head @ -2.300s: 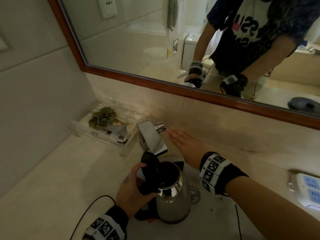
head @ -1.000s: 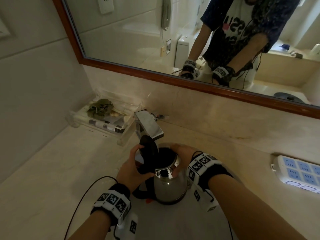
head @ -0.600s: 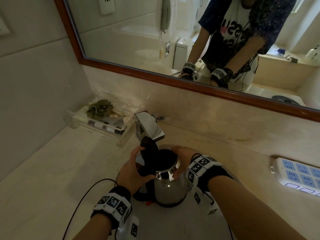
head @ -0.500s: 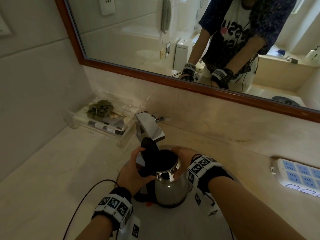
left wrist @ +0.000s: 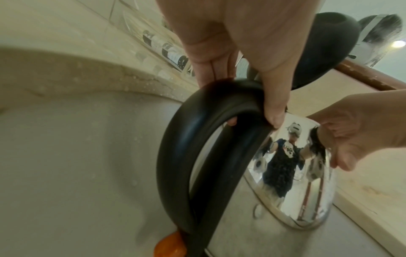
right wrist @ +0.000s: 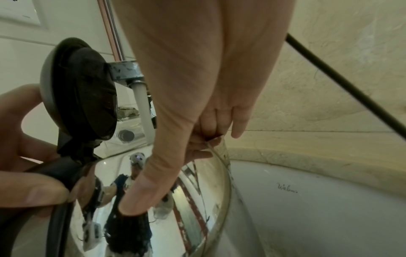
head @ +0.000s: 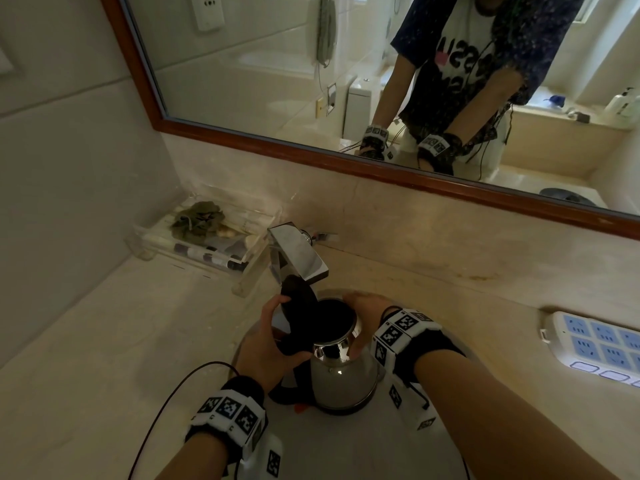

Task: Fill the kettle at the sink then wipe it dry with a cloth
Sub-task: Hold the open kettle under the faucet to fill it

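Observation:
A steel kettle point(head: 341, 382) stands upright in the white sink point(head: 346, 448), its black lid point(head: 299, 306) flipped up. Its mouth sits right under the chrome faucet point(head: 298, 252). My left hand point(head: 273, 337) grips the black handle point(left wrist: 197, 139) near its top. My right hand point(head: 365, 306) holds the kettle's upper part on the far right side: the thumb presses the shiny steel wall point(right wrist: 186, 200) and the fingers curl over the rim. In the right wrist view a white water stream point(right wrist: 144, 113) falls from the faucet behind the right hand point(right wrist: 197, 69).
A clear tray point(head: 249, 275) with a crumpled olive-green thing point(head: 199, 220) and small toiletries stands at the back left by the wall. A white power strip point(head: 595, 344) lies on the counter to the right. A black cable point(head: 166, 403) loops by my left wrist. A mirror runs behind.
My right hand, flat and open beside the faucet 2.3 s ago, came down onto the kettle's rim. Over the last second both hands and the kettle have barely moved.

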